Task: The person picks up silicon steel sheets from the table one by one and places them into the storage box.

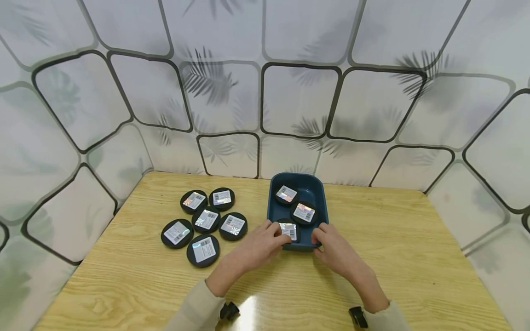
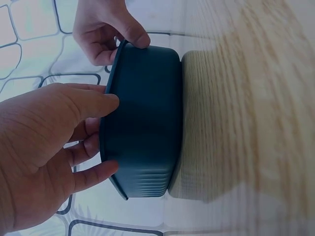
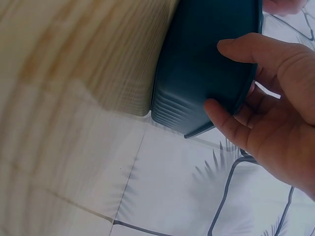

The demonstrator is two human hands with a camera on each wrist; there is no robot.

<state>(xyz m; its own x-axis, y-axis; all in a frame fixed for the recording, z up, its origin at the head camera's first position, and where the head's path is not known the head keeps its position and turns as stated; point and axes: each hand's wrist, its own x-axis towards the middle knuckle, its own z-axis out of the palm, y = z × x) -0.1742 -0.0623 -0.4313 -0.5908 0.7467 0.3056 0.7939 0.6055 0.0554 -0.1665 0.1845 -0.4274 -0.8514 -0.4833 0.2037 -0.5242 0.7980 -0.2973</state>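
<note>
A dark blue plastic bin [image 1: 315,193] sits on the wooden table, with three round black discs inside, each with a silvery barcode label; the nearest disc [image 1: 288,230] is partly hidden by left fingers. My left hand [image 1: 265,243] grips the bin's near-left rim. In the left wrist view, its thumb [image 2: 109,102] lies against the outer wall while other fingers go behind the rim. At the near-right corner, my right hand [image 1: 333,250] pinches the rim. From the right wrist view, its thumb [image 3: 236,49] rests on the outside wall of the bin [image 3: 206,69].
Left of the bin lie several more black labelled discs in a loose cluster, among them a middle disc [image 1: 206,219] and a near disc [image 1: 203,250]. A patterned cloth wall [image 1: 298,101] closes off the far and side edges of the wooden table [image 1: 393,239].
</note>
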